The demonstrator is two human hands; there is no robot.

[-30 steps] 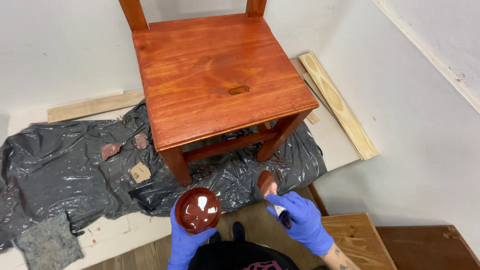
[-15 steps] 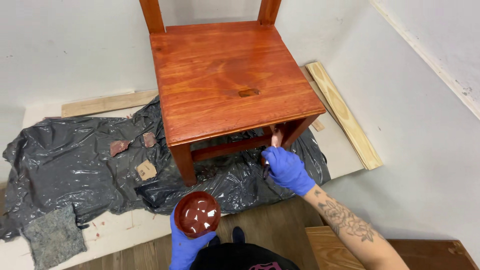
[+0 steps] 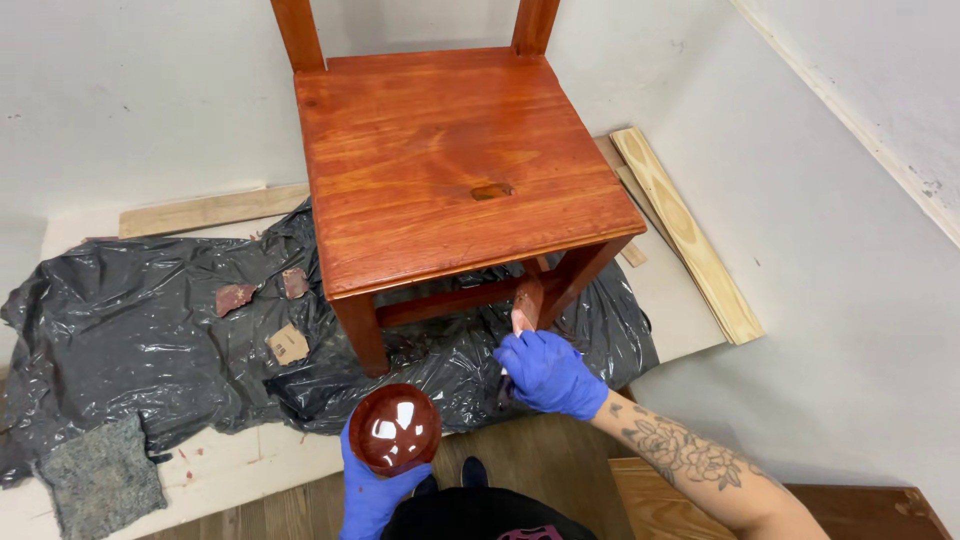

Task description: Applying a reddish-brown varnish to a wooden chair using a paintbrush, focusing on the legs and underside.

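A reddish stained wooden chair (image 3: 455,170) stands on black plastic sheeting (image 3: 150,340). My right hand (image 3: 548,372), in a blue glove, grips a small brush (image 3: 526,303) whose stained head touches the front rail under the seat near the right front leg. My left hand (image 3: 375,490), also gloved in blue, holds a round cup of dark red stain (image 3: 395,430) low in front of the chair's left front leg.
Sandpaper scraps (image 3: 288,344) and stained bits (image 3: 235,298) lie on the plastic. A grey cloth pad (image 3: 100,485) sits at the lower left. Wooden boards (image 3: 685,230) lie along the right wall, another board (image 3: 210,210) behind the sheet. White walls close in on both sides.
My right hand rose from beside the cup to the chair's front rail, bringing the brush against the wood. The cup in my left hand stayed low.
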